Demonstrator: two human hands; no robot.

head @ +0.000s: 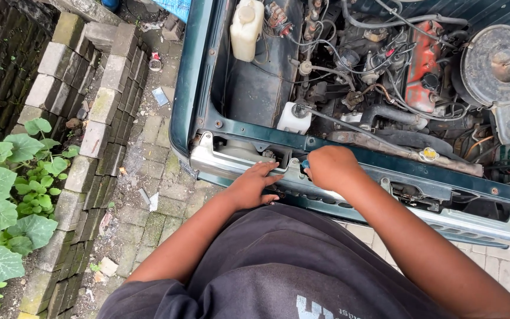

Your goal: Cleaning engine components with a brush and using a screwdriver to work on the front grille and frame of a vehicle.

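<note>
My left hand point(254, 184) rests with fingers spread on the chrome front trim point(219, 164) of a dark green car, beside a small bracket. My right hand point(332, 166) is a closed fist around a tool with a blue handle point(306, 164), held against the same trim; the tool's tip is hidden behind my fingers. Both hands sit close together at the front crossmember point(385, 168) of the open engine bay.
The engine bay holds a red valve cover point(423, 65), a round air cleaner point(499, 65), two white reservoirs point(246, 29) and many hoses. A paved brick walkway point(160, 195) and a low brick wall point(95, 112) lie left, with leafy plants point(7, 195).
</note>
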